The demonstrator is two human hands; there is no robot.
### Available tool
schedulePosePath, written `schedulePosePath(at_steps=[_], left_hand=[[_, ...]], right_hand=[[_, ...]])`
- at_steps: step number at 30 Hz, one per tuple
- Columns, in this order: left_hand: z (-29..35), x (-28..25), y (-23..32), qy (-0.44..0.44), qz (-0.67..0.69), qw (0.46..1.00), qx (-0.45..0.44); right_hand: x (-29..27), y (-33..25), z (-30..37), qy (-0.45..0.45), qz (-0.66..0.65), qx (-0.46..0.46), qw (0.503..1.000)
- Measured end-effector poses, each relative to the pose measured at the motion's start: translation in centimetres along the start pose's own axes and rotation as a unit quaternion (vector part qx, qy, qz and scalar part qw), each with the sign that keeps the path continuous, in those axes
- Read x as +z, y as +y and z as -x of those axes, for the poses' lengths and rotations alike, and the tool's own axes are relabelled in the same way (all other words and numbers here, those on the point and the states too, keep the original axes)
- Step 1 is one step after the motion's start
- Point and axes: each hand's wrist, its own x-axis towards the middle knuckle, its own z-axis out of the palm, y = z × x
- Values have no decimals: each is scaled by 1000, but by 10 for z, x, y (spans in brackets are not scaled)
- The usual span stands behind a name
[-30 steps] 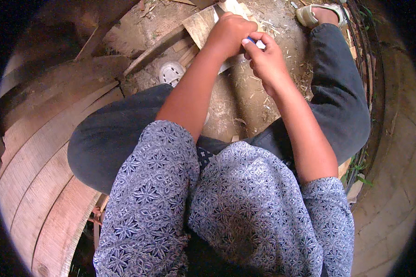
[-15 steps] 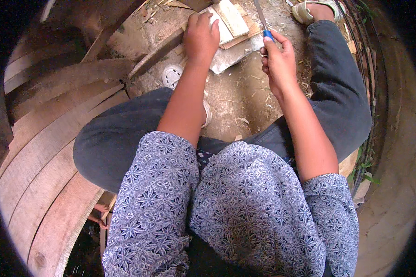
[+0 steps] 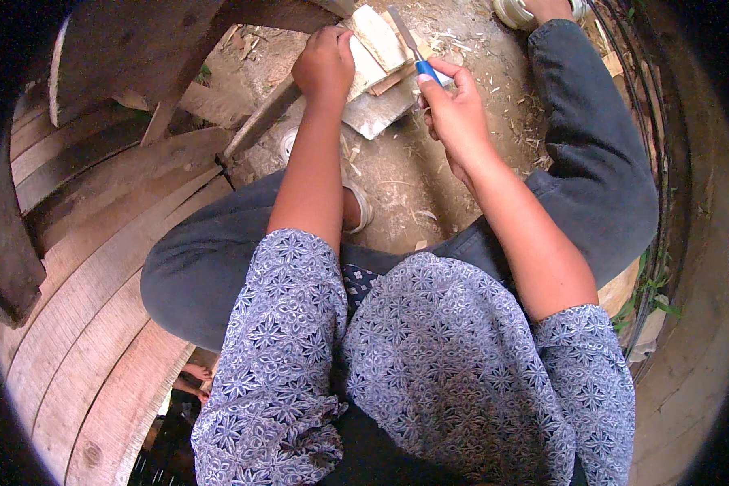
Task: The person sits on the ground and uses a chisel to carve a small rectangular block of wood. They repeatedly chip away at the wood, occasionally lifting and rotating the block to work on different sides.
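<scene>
Blue-handled tool with a narrow metal blade (image 3: pixel 425 70) has swung left, beside the pale flat wood (image 3: pixel 378 40).
I see the right hand (image 3: pixel 455 105) closed round its handle; what the left hand (image 3: pixel 324 69) grips, I cannot tell.

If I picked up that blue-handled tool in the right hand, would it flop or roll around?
The blue-handled tool would probably feel stiff: its narrow blade stands out straight, without visible sag. It seems light enough for one hand, since only the right hand holds it. Rolling is hard to judge, as that hand hides part of the handle.
</scene>
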Motion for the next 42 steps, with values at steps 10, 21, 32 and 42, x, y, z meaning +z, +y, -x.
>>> schedulePosePath(at_steps=[10,21,32,42], left_hand=[[1,0,4,15,-38,999,17],[1,-3,-8,25,75,996,-46],[13,-30,-22,48,466,814,-342],[11,-28,-21,47,59,995,62]], right_hand=[[5,23,-1,15,106,-66,992],[10,38,-9,58,201,-101,973],[9,55,-20,79,206,-88,971],[7,65,-27,65,177,-104,977]])
